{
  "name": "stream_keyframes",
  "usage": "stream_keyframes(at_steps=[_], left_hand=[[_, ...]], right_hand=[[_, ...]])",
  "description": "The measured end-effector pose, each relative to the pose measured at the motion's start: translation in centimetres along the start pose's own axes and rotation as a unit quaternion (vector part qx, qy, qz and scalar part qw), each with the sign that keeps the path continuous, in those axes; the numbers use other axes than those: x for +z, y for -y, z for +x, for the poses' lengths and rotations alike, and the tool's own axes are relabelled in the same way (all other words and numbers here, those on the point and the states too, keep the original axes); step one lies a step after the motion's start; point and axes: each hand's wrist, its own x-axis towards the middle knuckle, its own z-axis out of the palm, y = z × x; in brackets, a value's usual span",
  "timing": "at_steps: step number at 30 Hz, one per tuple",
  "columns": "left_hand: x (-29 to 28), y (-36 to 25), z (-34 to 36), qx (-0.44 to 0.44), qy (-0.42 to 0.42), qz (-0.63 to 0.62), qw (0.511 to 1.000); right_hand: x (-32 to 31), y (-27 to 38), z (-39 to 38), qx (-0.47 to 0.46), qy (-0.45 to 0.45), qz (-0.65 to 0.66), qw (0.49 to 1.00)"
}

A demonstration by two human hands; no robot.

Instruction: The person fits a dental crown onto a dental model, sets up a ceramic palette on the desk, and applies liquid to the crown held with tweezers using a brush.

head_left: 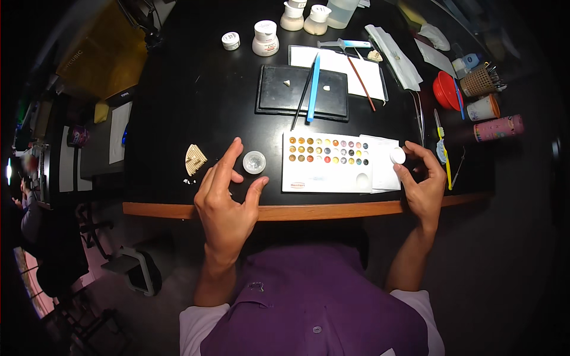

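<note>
My left hand (pixel 224 199) is open, fingers stretched and thumb apart, beside a small round translucent jar (pixel 254 162). What is inside the jar I cannot make out. Between thumb and fingertips my right hand (pixel 424 184) pinches a small white round cap (pixel 397 155), just off the right end of a white palette (pixel 326 181). Rows of small coloured wells line the palette, with one larger round hollow at its lower right. Partly under its right side lie white paper sheets (pixel 387 178). A fan-shaped beige ridged piece (pixel 194 160) rests left of my left hand.
Beyond the palette, a blue tool (pixel 314 89) and a dark brush (pixel 303 98) lie across a black slab (pixel 273 89) bearing two small white pieces. White-lidded jars (pixel 265 39) stand at the back. To the right are a red bowl (pixel 446 92), a pink can (pixel 499 128) and a yellow-handled tool (pixel 448 166).
</note>
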Motion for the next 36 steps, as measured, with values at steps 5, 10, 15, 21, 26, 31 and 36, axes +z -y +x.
stream_keyframes(at_steps=[5, 10, 15, 21, 26, 31, 36], left_hand=[[-1.5, -0.9, -0.4, -0.003, 0.003, -0.008, 1.0], [-4.1, -1.3, 0.4, 0.052, -0.03, -0.007, 0.998], [-5.6, -2.1, 2.8, 0.024, -0.007, -0.028, 0.999], [-8.5, 0.9, 3.6, 0.1, -0.098, 0.072, 0.988], [-8.4, 6.6, 1.7, 0.028, -0.167, 0.055, 0.984], [-6.6, 8.3, 1.0, -0.001, -0.199, 0.065, 0.978], [-6.4, 8.6, 1.1, -0.005, -0.181, 0.07, 0.981]], right_hand=[[-1.1, 2.1, 1.7, -0.059, 0.012, -0.063, 0.996], [-0.1, 6.0, 4.8, -0.164, 0.046, -0.055, 0.984], [2.9, 6.4, 8.8, -0.217, 0.087, -0.063, 0.97], [6.5, 7.6, 12.3, -0.229, 0.142, -0.088, 0.959], [8.1, 8.8, 13.6, -0.222, 0.17, -0.094, 0.956], [10.7, 10.1, 14.4, -0.29, 0.191, -0.055, 0.936], [12.0, 11.3, 14.7, -0.269, 0.23, -0.073, 0.932]])
